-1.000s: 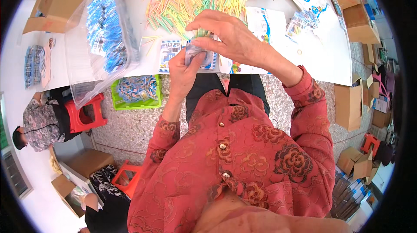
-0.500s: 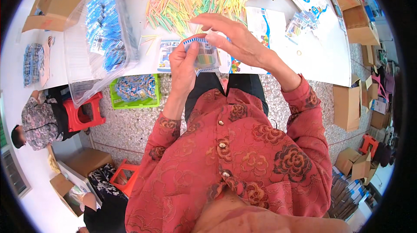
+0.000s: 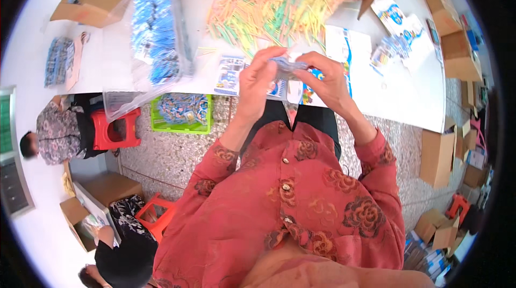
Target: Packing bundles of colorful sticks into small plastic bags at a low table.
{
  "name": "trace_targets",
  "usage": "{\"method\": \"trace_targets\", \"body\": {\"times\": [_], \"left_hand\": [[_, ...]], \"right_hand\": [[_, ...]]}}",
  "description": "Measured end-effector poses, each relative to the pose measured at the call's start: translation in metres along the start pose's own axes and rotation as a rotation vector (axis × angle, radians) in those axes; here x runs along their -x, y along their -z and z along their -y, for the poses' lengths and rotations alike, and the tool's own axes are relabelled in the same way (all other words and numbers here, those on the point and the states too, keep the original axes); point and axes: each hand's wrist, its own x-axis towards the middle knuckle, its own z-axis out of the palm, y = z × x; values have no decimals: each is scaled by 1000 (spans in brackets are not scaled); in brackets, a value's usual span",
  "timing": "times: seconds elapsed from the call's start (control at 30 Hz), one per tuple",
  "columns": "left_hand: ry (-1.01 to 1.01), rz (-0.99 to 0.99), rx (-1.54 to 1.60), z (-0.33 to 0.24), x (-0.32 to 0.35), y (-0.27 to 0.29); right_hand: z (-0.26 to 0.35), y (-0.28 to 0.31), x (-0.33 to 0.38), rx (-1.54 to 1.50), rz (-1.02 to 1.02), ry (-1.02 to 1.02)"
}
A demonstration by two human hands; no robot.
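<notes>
A small clear packet with blue striped edges (image 3: pixel 286 66) is pinched between both hands above the table's near edge. My left hand (image 3: pixel 256 83) grips one side of it, and my right hand (image 3: pixel 329 83) closes thumb and fingers on the other. Its contents are blurred now; greenish sticks showed through it earlier. Another blue-and-white packet (image 3: pixel 229 72) lies flat beside my left hand. Printed white cards (image 3: pixel 342 46) lie beyond and under my right hand. Just past my fingers spreads a heap of thin pastel sticks (image 3: pixel 269 19), pink, yellow and green.
A clear plastic bin (image 3: pixel 185 46) with many blue packets stands at left, overhanging the table edge. Below it, a green basket (image 3: pixel 180 128) holds more packets. Loose packets (image 3: pixel 391 49) lie at right. Cartons (image 3: pixel 438 151) line the right side. Two people sit at left, near red stools (image 3: pixel 115 129).
My right hand has come down from above the packet and now pinches its right side. The packet is squeezed narrower between both hands. The whole view has shifted slightly.
</notes>
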Motion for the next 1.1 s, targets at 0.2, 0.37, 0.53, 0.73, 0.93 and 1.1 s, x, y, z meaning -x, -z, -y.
{"method": "trace_targets", "body": {"times": [0.2,0.37,0.53,0.73,0.93,1.1], "left_hand": [[-20,7,-270,13,4,-11],[-43,29,-311,10,8,-21],[-44,-98,-446,11,6,13],[-169,-303,-829,23,15,89],[-197,-413,-1329,34,26,127],[-243,-452,-1484,46,24,130]], "right_hand": [[-14,13,22,-123,42,-213],[-9,39,33,165,-31,-180],[-77,114,48,233,-527,-188],[-159,175,71,329,-727,-277],[-174,195,72,797,-730,-376],[-181,196,77,828,-785,-296]]}}
